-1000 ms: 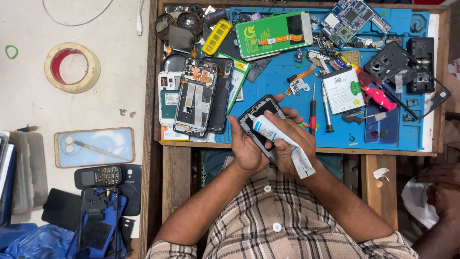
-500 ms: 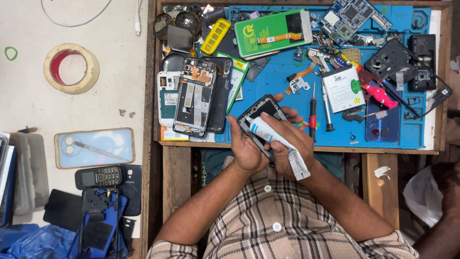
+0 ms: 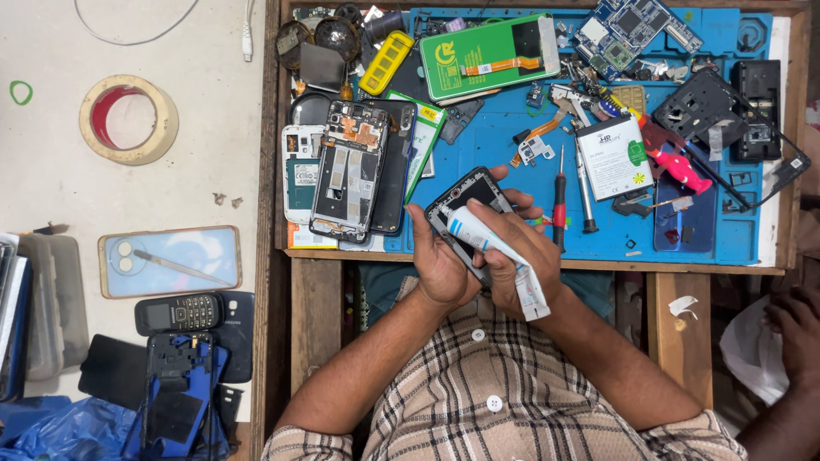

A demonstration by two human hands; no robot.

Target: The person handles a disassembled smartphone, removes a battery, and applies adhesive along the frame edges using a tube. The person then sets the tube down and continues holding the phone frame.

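you're in the gluing step: your left hand (image 3: 444,265) cradles the phone frame (image 3: 468,198) from underneath, fingers wrapped round its near edge, and your right hand (image 3: 517,256) is closed on the white tube (image 3: 495,256), pinching it with the nozzle end laid on the frame's lower left rim. the frame sits over the front edge of the blue mat (image 3: 512,145), just left of the red screwdriver (image 3: 559,201) and well right of the opened phone (image 3: 350,171) lying near the mat's left edge.

by the look of it the bead is only started, since the tip is at one corner. the next move calls for a light, even squeeze while you draw the nozzle along the rim, turning the frame in your left hand rather than twisting your wrist. keep the tip touching the ledge, not the inner cavity. whether glue is already out, i cannot tell; the tip is too small to see.
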